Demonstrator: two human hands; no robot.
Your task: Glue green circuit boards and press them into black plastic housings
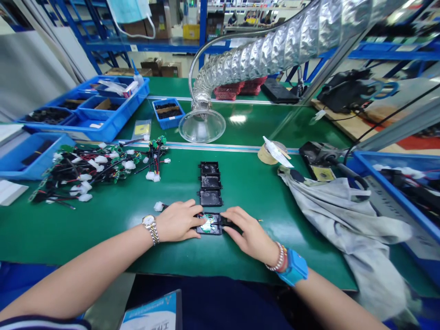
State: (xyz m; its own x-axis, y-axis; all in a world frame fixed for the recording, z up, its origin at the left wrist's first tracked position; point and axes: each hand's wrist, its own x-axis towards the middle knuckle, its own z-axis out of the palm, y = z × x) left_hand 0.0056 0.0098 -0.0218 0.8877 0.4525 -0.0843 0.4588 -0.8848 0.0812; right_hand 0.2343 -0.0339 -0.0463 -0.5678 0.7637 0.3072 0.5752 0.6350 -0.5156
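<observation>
A small black plastic case (209,224) with a green circuit board inside lies on the green mat near the front edge. My left hand (177,221) presses on its left side, fingers curled over the edge. From the right, my right hand (248,233) holds the case's other side with fingers bent. A white connector (158,206) on a wire pokes out beside my left hand. Three empty black cases (209,183) lie in a column just beyond.
A pile of wired green boards with white connectors (89,172) lies at the left. Blue bins (96,107) stand at the back left. Behind the cases hang a foil duct and clear funnel (202,124). Tape roll (270,153) and grey cloth (347,215) lie to the right.
</observation>
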